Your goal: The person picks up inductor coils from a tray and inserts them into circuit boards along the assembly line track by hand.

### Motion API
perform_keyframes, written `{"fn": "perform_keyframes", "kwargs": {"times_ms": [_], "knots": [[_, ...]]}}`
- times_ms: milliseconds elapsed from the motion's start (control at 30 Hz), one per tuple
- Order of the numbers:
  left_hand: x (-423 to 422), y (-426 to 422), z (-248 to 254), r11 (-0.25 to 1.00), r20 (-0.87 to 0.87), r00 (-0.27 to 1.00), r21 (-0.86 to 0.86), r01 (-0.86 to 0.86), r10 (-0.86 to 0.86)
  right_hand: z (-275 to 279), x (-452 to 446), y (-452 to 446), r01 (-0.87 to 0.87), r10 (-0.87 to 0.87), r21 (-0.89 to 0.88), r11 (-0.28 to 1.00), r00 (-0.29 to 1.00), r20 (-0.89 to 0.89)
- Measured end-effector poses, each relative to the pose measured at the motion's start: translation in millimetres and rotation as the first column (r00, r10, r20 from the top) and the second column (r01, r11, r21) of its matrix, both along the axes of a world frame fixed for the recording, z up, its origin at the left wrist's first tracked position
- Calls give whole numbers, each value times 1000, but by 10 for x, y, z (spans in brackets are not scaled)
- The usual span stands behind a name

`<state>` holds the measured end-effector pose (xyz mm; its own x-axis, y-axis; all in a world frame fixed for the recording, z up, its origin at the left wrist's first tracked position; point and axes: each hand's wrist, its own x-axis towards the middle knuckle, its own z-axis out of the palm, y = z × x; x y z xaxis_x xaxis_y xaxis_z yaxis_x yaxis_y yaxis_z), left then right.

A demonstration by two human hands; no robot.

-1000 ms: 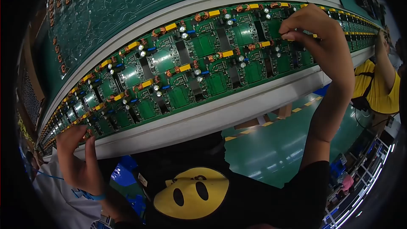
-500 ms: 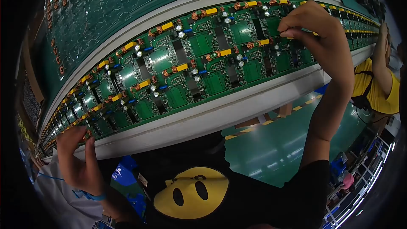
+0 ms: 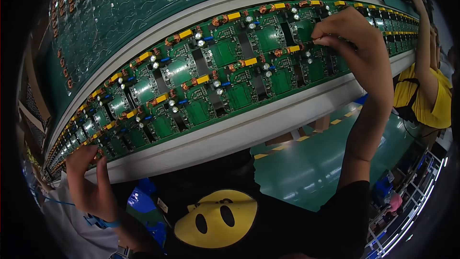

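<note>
Two long rows of green circuit boards (image 3: 223, 53) run across the view, carrying yellow blocks, copper coils, silver cylinders and small blue parts. My right hand (image 3: 352, 43) is over the boards toward the right, thumb and forefinger pinched together. What lies between those fingertips is too small to make out. At the lower left, my left hand (image 3: 88, 180) is at the near edge of the boards, with its fingers curled toward the thumb. A small coppery part (image 3: 99, 153) shows at its fingertips; I cannot tell whether it is held or sits on a board.
Pale rails (image 3: 230, 132) border the boards. Beyond the far rail, a clear moulded tray (image 3: 143, 19) has several copper coils at its left. Another person in a yellow top (image 3: 429, 96) reaches toward the line at the right. Cardboard (image 3: 38, 88) stands at far left.
The boards have shifted slightly left in view. My right hand has moved a little left, its pinch kept. My left hand stays nearly in place. The other person's arm at the right is raised higher.
</note>
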<state>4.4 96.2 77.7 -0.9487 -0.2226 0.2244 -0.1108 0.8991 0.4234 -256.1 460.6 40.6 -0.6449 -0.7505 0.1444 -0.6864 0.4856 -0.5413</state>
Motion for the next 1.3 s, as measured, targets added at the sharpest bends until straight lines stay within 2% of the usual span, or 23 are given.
{"fn": "perform_keyframes", "kwargs": {"times_ms": [633, 833, 1300], "knots": [[28, -62, -11, 1000, -2, 1000, 28, 2, -2, -3, 53, -27, 36, -36, 5, 999, 999, -13], [17, -38, 0, 996, -12, 1000, 88, -9, 11, -18, 59, -21, 46, -45, 7, 999, 998, -36], [22, -42, 7, 996, -28, 999, 90, -13, 15, -6, 39, -16, -41, 44, 25, 999, 985, -168]]}}
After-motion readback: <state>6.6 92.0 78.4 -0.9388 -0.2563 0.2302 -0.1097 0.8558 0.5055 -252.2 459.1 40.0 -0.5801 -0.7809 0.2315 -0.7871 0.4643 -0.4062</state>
